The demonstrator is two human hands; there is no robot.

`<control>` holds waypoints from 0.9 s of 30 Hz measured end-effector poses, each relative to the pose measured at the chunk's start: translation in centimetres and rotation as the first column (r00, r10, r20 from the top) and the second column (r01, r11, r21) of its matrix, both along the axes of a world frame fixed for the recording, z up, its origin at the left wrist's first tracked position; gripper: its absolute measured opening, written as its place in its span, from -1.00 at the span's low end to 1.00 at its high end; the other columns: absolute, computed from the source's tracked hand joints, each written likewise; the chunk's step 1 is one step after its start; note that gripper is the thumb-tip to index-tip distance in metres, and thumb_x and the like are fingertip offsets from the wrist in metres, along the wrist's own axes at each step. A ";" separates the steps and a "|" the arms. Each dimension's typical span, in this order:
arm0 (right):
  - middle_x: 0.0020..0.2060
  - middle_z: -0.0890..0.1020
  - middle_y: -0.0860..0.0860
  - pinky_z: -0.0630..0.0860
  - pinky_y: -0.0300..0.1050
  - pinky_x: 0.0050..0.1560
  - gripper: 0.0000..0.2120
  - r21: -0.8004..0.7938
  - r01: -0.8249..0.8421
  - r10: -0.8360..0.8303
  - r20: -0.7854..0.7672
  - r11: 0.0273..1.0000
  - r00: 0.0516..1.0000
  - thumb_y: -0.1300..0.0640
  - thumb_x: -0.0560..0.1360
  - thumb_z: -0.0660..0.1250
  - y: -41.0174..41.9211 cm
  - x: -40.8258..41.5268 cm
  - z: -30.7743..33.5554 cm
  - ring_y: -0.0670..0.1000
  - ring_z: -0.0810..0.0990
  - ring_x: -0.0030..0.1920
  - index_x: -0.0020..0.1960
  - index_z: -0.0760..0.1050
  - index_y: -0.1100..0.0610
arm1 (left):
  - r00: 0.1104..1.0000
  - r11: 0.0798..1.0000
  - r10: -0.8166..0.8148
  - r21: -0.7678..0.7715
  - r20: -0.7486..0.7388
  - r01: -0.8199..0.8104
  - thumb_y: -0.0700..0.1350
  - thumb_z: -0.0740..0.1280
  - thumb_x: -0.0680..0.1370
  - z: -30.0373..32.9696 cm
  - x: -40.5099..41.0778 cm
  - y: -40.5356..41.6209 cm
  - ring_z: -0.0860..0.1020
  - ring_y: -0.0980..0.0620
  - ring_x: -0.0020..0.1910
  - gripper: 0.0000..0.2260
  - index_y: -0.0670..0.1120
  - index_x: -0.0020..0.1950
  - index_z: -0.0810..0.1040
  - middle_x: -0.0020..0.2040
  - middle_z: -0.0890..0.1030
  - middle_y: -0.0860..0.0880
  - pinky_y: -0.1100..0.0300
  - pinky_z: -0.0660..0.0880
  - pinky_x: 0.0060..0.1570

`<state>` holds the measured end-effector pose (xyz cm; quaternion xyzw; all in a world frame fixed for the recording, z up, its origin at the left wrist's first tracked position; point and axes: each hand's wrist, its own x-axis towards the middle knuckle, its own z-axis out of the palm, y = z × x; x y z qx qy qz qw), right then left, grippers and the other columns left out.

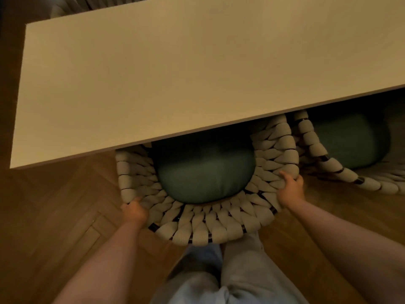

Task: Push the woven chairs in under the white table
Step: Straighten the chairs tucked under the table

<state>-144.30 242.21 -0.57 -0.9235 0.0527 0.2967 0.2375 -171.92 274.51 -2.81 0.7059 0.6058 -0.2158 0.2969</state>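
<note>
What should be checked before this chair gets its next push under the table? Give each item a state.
1. Left hand grips the woven chair rim: ok.
2. Right hand grips the rim: ok.
3. Seat cushion is fully beneath the white table: not ok.
4. Gap to the neighbouring chair: ok, narrow.
5. Table legs clear of the chair's path: cannot tell.

The tabletop lies ahead of me, over the front part of the near woven chair. A cushion sits in its seat. My left hand grips its rim on the left, my right hand on the right. A second woven chair stands to the right, just beside the first, also partly under the tabletop.
</note>
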 end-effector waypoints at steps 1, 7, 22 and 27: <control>0.50 0.04 0.09 0.40 0.06 0.27 -0.45 -0.001 0.006 -0.006 -0.003 1.000 1.000 0.37 0.54 0.19 0.1 -0.4 -0.1 0.24 0.28 0.39 0.43 0.31 -0.06 | 1.000 1.000 0.001 0.001 0.003 -0.001 -0.24 0.18 0.58 -0.1 -0.3 0.4 0.30 -0.24 0.38 -0.55 -0.05 0.48 0.33 0.41 0.33 -0.30 0.03 0.33 0.31; 0.49 0.06 0.11 0.32 0.08 0.39 -0.47 0.014 0.013 -0.012 -0.004 1.000 1.000 0.36 0.54 0.20 0.3 -2.0 -0.4 0.23 0.25 0.41 0.44 0.32 -0.02 | 0.999 1.000 0.018 0.003 0.049 -0.018 -0.25 0.23 0.56 -0.6 -1.3 1.7 0.32 -0.25 0.37 -0.56 -0.09 0.45 0.39 0.38 0.37 -0.31 0.07 0.30 0.33; 0.55 -0.04 0.10 0.27 0.09 0.42 -0.46 0.010 -0.052 0.052 -0.041 0.999 0.998 0.32 0.55 0.23 -1.2 0.1 -0.8 0.22 0.14 0.49 0.45 0.31 -0.07 | 0.998 0.999 0.052 0.003 0.040 -0.052 -0.26 0.14 0.60 0.0 0.3 -0.9 0.23 -0.27 0.38 -0.54 -0.06 0.50 0.29 0.44 0.13 -0.31 0.03 0.25 0.39; 0.55 -0.18 0.08 0.10 0.11 0.50 -0.39 -0.116 -0.287 0.300 0.126 0.951 0.945 0.21 0.53 0.31 -0.4 -1.1 0.6 0.16 -0.12 0.54 0.51 0.19 -0.01 | 0.993 0.979 -0.091 0.190 0.078 0.075 -0.07 0.28 0.59 2.4 2.1 -2.6 -0.13 -0.22 0.54 -0.47 0.08 0.53 0.19 0.57 -0.20 -0.12 -0.17 0.06 0.48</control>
